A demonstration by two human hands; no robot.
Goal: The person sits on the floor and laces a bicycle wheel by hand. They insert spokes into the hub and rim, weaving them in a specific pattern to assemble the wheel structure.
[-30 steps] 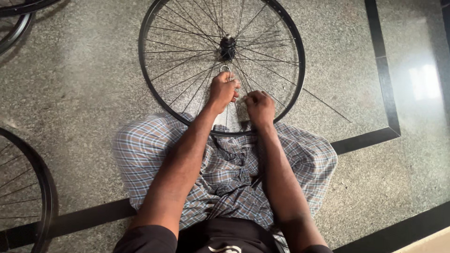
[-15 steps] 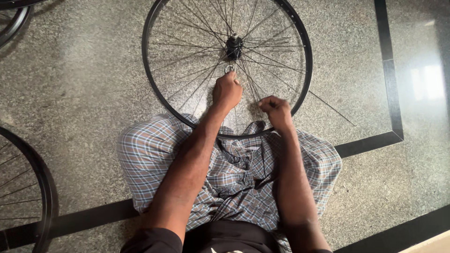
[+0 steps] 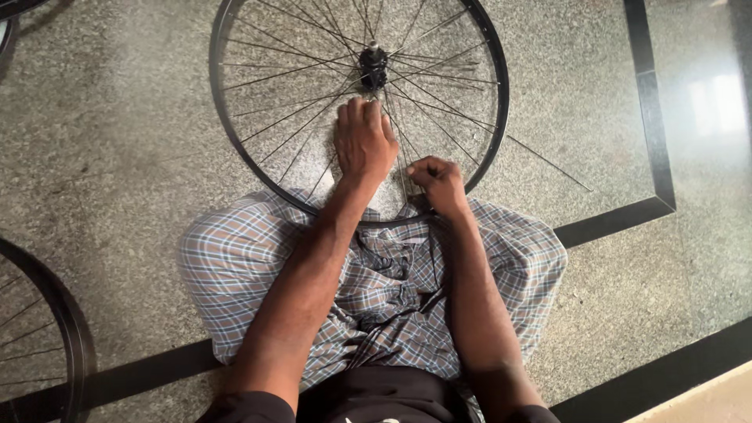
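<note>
View from above, looking down at my lap as I sit on the floor (image 3: 117, 157), a speckled grey stone surface crossed by black inlay strips (image 3: 650, 102). A bicycle wheel (image 3: 235, 149), bare of tyre, lies flat on the floor just ahead of my knees; its black rim runs from the top of the view down to my lap, where its near edge rests on the checked cloth (image 3: 235, 266) wrapped about my legs. The hub (image 3: 373, 64) sits at the centre of the wheel, with thin metal spokes (image 3: 290, 70) fanning out from it to the rim.

My left hand (image 3: 362, 141) lies palm down over the spokes just below the hub, fingers curled together and pressing on the spokes; whether it pinches one of them I cannot tell, since the back of the hand covers the fingertips. My right hand (image 3: 439, 182) is closed into a loose fist near the lower right part of the rim, thumb and fingers pinched on a spoke there. The two hands are near each other but apart.

One loose spoke (image 3: 548, 163) reaches past the rim on the right and lies across the floor. Part of a second wheel (image 3: 55, 313) shows at the lower left edge, well apart from the first, and a curved piece of a third rim (image 3: 16, 6) shows in the upper left corner.
</note>
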